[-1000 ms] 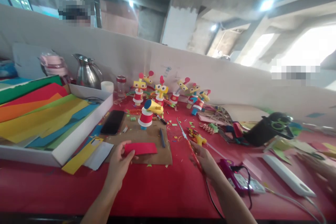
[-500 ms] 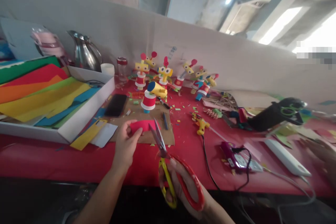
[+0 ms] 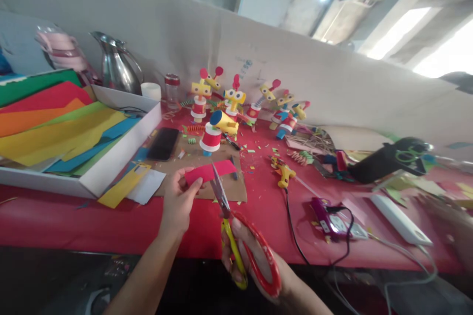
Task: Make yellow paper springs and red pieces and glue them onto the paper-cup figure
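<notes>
My left hand (image 3: 179,199) pinches the left end of a red paper strip (image 3: 205,173) between thumb and fingers, above the brown cardboard (image 3: 229,194). In my right hand (image 3: 254,251) are scissors (image 3: 254,238) with one red and one yellow handle. Their blades point up and away from me and cross the strip near its middle; one blade lies over the paper. Just behind the strip stands a paper-cup figure (image 3: 210,139) with a red band and a yellow tube head. A dark pen-like stick (image 3: 234,167) lies on the cardboard, partly behind the strip.
On the left, a white box (image 3: 121,150) holds coloured sheets, with a phone (image 3: 163,144) beside it. Several finished figures (image 3: 235,98) line the back wall. To the right are a yellow glue gun (image 3: 284,174), a purple power strip (image 3: 328,219) with cords, and another person's blurred hand (image 3: 447,226).
My right hand has picked the scissors up from the table's right side, turned them and brought their opened blades onto the red paper strip. My left hand has kept hold of the strip.
</notes>
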Motion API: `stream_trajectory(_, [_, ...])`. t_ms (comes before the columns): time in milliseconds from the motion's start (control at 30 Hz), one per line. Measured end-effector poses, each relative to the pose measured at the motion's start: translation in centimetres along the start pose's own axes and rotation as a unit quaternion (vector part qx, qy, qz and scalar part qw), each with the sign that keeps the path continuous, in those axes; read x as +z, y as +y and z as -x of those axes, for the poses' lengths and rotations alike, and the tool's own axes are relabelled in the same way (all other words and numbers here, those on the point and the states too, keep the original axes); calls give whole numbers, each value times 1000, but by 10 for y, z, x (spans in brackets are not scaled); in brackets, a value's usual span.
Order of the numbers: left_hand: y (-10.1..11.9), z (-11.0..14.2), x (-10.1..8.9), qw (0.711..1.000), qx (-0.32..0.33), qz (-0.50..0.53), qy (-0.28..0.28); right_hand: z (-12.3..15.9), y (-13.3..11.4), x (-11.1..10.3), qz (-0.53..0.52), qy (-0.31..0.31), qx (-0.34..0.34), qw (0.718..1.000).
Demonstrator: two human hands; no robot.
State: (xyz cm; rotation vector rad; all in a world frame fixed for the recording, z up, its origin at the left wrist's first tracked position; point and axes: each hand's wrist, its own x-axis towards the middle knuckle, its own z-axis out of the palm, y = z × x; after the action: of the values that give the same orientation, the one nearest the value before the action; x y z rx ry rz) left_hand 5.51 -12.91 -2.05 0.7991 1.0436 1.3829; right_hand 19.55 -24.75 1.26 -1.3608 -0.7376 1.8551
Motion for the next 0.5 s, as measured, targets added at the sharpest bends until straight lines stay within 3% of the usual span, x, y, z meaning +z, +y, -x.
stream_trajectory(167, [0,4,1,1000,-7,-1,-1,-11,-11,9,-1,17,-22,1000])
stream_trajectory(300, [-1,-2,-3,1000,-14,-20,10,-21,-4,-4,11,5,-52,999])
stream_trajectory(367, [-5,-8,-9,999,-8,-51,11,-26,-6,-16,77,15,-73,994])
stream_trajectory(433, [-10,-16,-17,994,8,-110,-5,-32,-14,-27,235,63,-124,962])
stream_trajectory(500, [-14,-24,-27,980,37,-193,-35,-38,-25,-35,433,143,-178,872])
